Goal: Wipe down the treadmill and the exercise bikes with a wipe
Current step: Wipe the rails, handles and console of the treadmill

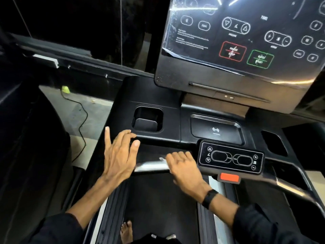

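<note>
I stand on a black treadmill and look down at its console deck (172,120). My right hand (184,168) lies on the silver front handlebar (149,166), fingers curled over a small white wipe (162,160) of which only a corner shows. My left hand (119,152) hovers spread over the deck's left part, fingers straight, holding nothing, just in front of the cup recess (147,120). The big touch screen (246,32) rises behind.
A small control pad (230,157) with a red safety key (229,177) sits right of my right hand. A phone tray (216,129) lies mid-deck. The belt (158,199) and my bare foot (126,231) are below. A cable (80,117) runs across the floor on the left.
</note>
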